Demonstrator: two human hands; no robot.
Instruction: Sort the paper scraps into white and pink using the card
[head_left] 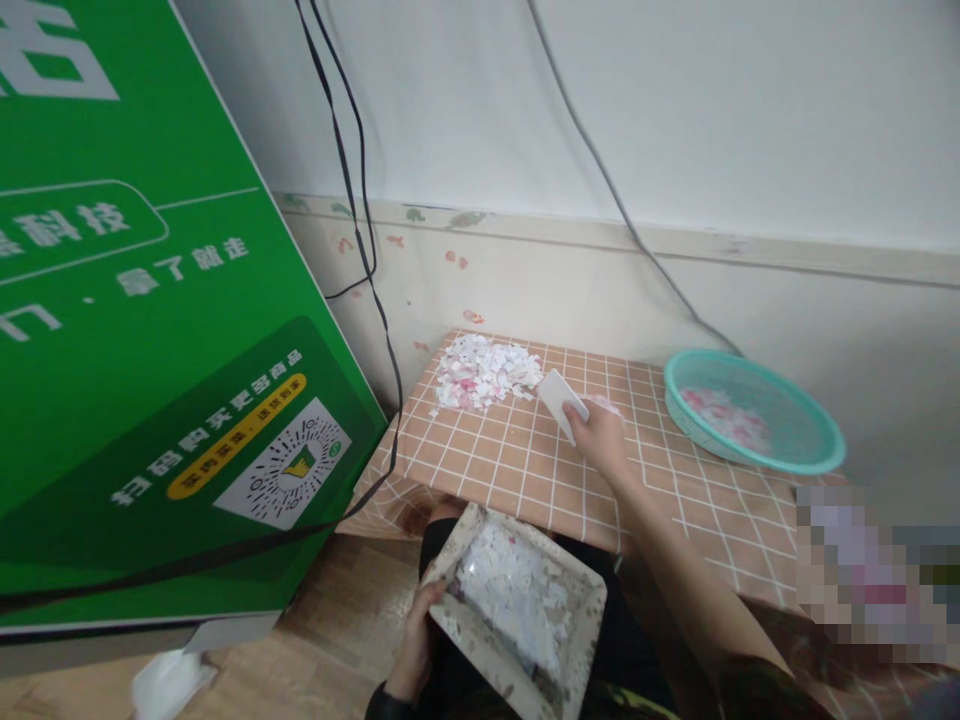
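Note:
A flat white card-like piece [559,400] is pinched in my right hand [600,432], held over the table. Just left of it lies a heap of white and pink paper scraps [487,372]. Something small and pink [604,405] shows partly behind my right hand. Down on my lap my left hand [422,622] grips the left rim of a stained beige tray [480,655], which lies tilted. Pale wet-looking scraps [514,585] cover much of its inside.
A brown checked cloth [472,455] covers the table against the wall. A turquoise basket [829,450] with pink and white scraps stands at the right. On the left rises a green printed panel [150,400], with a dark cable [396,400] hanging across it. The lower right is pixelated.

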